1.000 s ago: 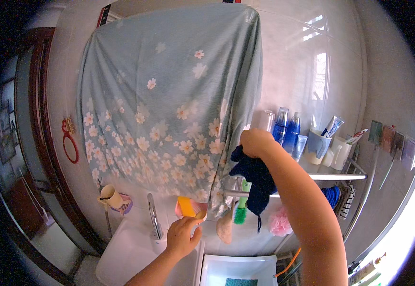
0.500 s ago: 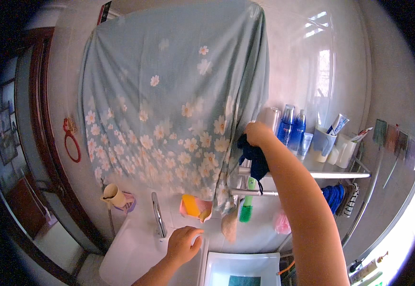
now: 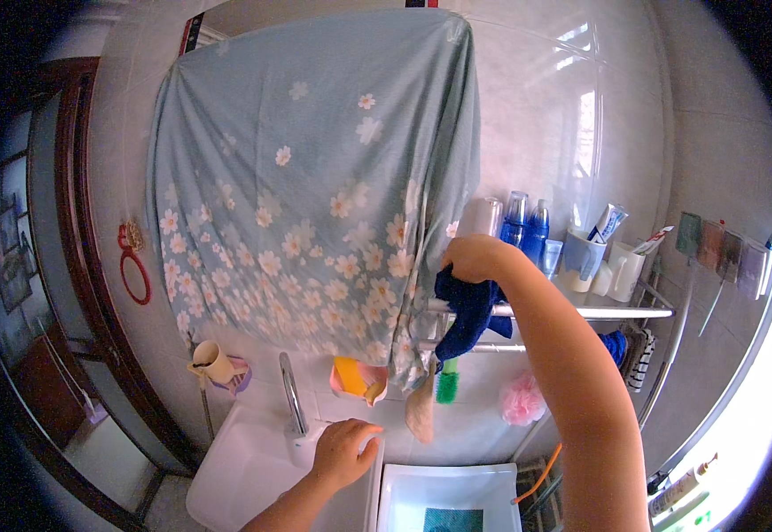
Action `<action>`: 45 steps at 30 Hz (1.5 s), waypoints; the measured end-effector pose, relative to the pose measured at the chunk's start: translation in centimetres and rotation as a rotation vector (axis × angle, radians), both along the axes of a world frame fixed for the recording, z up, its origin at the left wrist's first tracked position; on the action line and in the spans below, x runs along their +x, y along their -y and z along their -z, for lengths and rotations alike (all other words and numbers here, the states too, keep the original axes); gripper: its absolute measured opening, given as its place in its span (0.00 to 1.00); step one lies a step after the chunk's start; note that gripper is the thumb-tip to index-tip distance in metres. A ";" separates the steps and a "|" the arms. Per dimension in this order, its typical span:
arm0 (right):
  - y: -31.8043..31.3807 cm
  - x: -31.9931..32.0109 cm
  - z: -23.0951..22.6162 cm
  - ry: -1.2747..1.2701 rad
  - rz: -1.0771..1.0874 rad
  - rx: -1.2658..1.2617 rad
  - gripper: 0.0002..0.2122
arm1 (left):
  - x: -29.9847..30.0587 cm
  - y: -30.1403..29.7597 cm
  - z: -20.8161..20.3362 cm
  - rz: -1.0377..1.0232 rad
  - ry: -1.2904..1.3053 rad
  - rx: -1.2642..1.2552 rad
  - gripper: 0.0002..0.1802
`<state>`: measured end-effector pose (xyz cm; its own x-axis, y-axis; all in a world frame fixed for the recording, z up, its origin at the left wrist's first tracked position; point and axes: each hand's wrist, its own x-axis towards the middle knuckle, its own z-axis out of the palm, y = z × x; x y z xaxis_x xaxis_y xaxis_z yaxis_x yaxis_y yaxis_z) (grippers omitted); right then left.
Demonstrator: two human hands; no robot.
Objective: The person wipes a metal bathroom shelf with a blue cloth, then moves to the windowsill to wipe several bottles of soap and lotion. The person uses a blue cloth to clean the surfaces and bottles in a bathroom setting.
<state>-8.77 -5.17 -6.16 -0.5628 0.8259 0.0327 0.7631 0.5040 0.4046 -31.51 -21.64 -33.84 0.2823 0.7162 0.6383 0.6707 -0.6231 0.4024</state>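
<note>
My right hand (image 3: 473, 259) grips a dark blue cloth (image 3: 470, 315) at the left end of the wall shelf (image 3: 599, 312). Folds of the cloth hang down over the shelf's front rails. Just left of that hand is the edge of a grey-green curtain with white flowers (image 3: 297, 195). My left hand (image 3: 346, 454) hovers near the right side of the white sink (image 3: 235, 479), right of the faucet (image 3: 294, 395). Its fingers are loosely bent, thumb apart, and nothing is in them. A green brush (image 3: 447, 383) and a beige cloth-like piece (image 3: 421, 412) hang below the blue cloth.
On the shelf stand blue bottles (image 3: 535, 232), a cup with toothpaste (image 3: 584, 255) and a white mug (image 3: 625, 270). A pink bath puff (image 3: 522, 399) hangs underneath. A pink holder (image 3: 357, 381) sits above the sink. Beside the sink is a white basin (image 3: 446, 479).
My right hand has come slightly lower, and the blue cloth now hangs more spread out across the rails. The view has shifted a little. My left hand stays nearly the same.
</note>
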 end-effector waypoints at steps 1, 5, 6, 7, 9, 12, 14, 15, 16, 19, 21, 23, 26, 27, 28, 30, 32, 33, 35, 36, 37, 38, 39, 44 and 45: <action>0.7 0.1 -0.3 0.035 -0.050 -0.013 0.16 | 0.0 0.1 -0.1 0.001 -0.002 -0.004 0.10; 3.5 2.7 -0.5 -0.222 -0.156 -0.064 0.16 | 0.4 0.2 -0.4 0.016 -0.016 -0.001 0.10; 4.6 3.1 -0.5 -0.369 -0.182 0.013 0.15 | 0.5 0.2 -0.4 0.019 -0.014 -0.002 0.10; 6.0 3.5 -0.3 -0.517 -0.207 0.091 0.15 | 0.5 0.2 -0.5 0.022 -0.012 -0.003 0.10; 9.3 3.2 0.3 -0.775 -0.221 0.250 0.15 | 0.6 0.2 -0.9 0.031 -0.030 -0.034 0.10; 14.3 2.0 2.7 -1.057 -0.319 0.428 0.19 | 1.1 0.2 -1.5 0.062 -0.020 -0.098 0.11; 17.4 2.2 4.9 -1.193 -0.452 0.406 0.21 | 2.2 0.1 -1.8 0.104 0.075 -0.207 0.11; 17.9 2.2 7.1 -1.261 -0.488 0.404 0.21 | 2.5 0.4 -2.0 0.108 0.157 -0.290 0.11; 18.3 2.1 9.4 -1.329 -0.525 0.401 0.22 | 2.6 0.6 -2.3 0.110 0.240 -0.372 0.11; 18.8 2.1 17.8 -1.738 -0.425 0.053 0.17 | 4.1 -0.1 -2.1 0.292 0.487 -0.564 0.16; 17.9 1.6 23.0 -2.097 -0.326 -0.340 0.15 | 4.8 0.2 -1.9 0.471 0.631 -0.666 0.21; 16.9 0.9 26.9 -2.470 -0.318 -0.755 0.15 | 4.9 0.5 -0.6 0.531 0.659 -0.819 0.21; 15.2 1.5 29.5 -2.625 -0.339 -1.158 0.15 | 5.3 1.2 -0.3 0.545 0.740 -1.071 0.26; 15.4 1.4 29.7 -2.647 -0.436 -1.273 0.16 | 5.2 1.2 -0.2 0.574 0.737 -1.146 0.28; 15.7 1.6 29.8 -2.693 -0.477 -1.390 0.16 | 5.1 1.2 0.0 0.604 0.734 -1.222 0.31; 16.7 1.5 28.6 -2.766 -0.582 -1.638 0.17 | 5.3 1.8 -1.1 0.635 0.733 -1.137 0.25; 17.0 2.4 28.9 -2.582 -0.459 -1.427 0.18 | 5.3 1.8 -1.2 0.612 0.741 -1.053 0.21; 17.1 3.0 29.5 -2.521 -0.391 -1.274 0.18 | 5.2 1.5 -0.8 0.573 0.751 -1.012 0.19; 18.0 4.5 29.4 -2.498 -0.356 -1.209 0.18 | 5.3 1.3 -1.1 0.518 0.828 -0.919 0.14; 18.7 4.7 28.3 -2.458 -0.290 -1.142 0.17 | 5.0 1.2 -1.1 0.462 0.800 -0.854 0.13; 19.4 4.8 26.9 -2.415 -0.226 -1.077 0.17 | 4.8 1.1 -1.4 0.419 0.804 -0.839 0.13; 19.8 5.2 26.3 -2.374 -0.159 -1.007 0.17 | 4.7 1.1 -1.7 0.379 0.806 -0.828 0.12; 19.8 5.7 26.3 -2.355 0.012 -0.936 0.15 | 4.5 0.7 -1.8 0.355 0.760 -0.762 0.10; 18.4 7.6 28.0 -1.838 0.129 -0.479 0.11 | 3.8 -0.3 -2.9 0.365 0.634 -0.805 0.12; 18.4 7.8 28.0 -1.799 0.208 -0.491 0.10 | 3.6 -0.4 -3.1 0.364 0.595 -0.798 0.12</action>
